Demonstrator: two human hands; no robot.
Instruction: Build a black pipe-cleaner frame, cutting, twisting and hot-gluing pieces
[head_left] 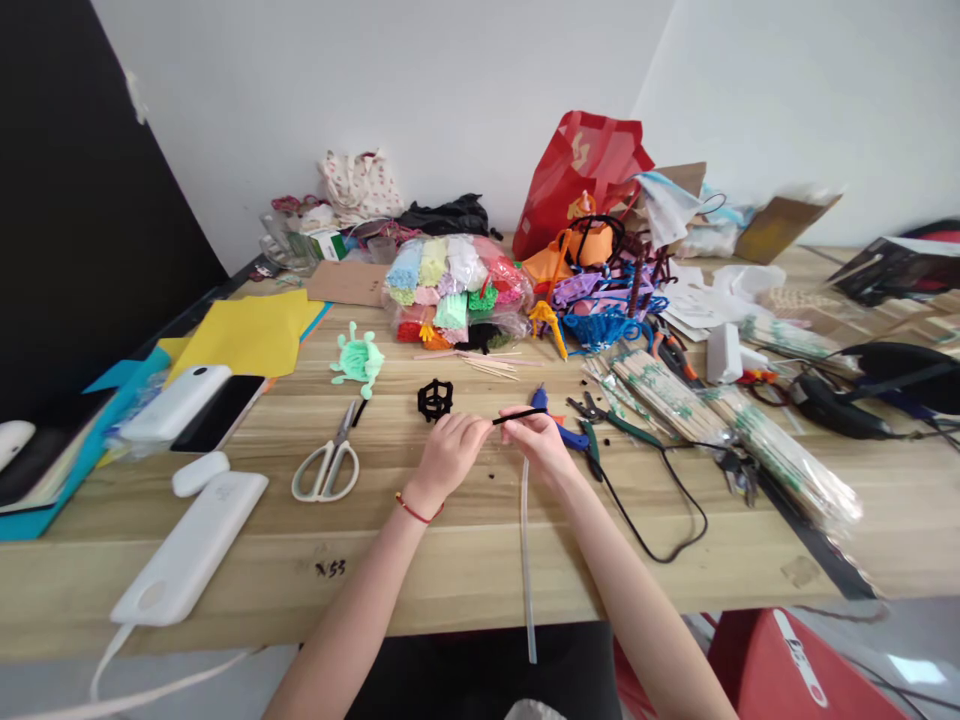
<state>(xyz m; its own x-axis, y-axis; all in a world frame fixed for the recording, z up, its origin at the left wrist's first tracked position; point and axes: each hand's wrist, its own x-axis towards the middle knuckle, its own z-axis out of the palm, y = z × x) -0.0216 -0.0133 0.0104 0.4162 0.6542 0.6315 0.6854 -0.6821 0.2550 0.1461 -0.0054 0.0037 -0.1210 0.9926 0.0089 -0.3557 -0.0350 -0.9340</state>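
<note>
A short black pipe cleaner (519,416) spans the gap between my two hands above the table. My left hand (456,452) is closed on its left end, and my right hand (537,442) pinches it further right, its tip sticking out past the fingers. Just behind my left hand lies a black openwork shape (435,399). A blue glue gun (571,436) rests right beside my right hand, with a clear glue stick (528,560) running toward the front edge. White-handled scissors (327,472) lie to the left, below a mint-green fuzzy piece (358,360).
Bundled colored pipe cleaners (457,285) and a red bag (581,175) stand at the back. Green-handled pliers (626,425), a black cord and wrapped stick packs (787,455) lie right. A white power bank (191,550) and phone (219,412) lie left.
</note>
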